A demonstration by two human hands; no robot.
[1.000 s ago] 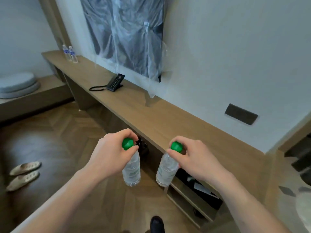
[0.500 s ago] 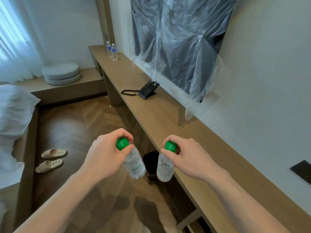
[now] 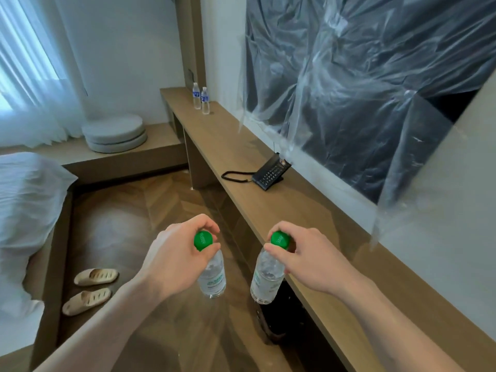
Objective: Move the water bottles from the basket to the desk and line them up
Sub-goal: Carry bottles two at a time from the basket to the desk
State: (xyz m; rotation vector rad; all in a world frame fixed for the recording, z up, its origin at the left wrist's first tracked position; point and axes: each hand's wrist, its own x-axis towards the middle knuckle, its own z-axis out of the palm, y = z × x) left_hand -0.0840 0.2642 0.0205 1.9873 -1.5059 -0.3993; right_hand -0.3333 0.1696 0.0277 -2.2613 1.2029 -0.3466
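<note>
Water bottles hang upright by their green caps, one pinched in the left hand (image 3: 174, 253) and one in the right hand (image 3: 306, 261), both out over the floor just short of the desk (image 3: 268, 208) edge. The left bottle (image 3: 213, 275) is farther from the desk; the right bottle (image 3: 267, 277) nearly overlaps its edge, so the right hand is nearer. Two bottles (image 3: 201, 99) already stand together at the desk's far end, beyond the telephone (image 3: 269, 174), well apart from the hands

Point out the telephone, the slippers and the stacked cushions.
telephone (image 3: 269, 174): head view, on its keypad.
slippers (image 3: 95, 277): head view, on the farther slipper's top.
stacked cushions (image 3: 112, 128): head view, on the upper cushion's top.
</note>
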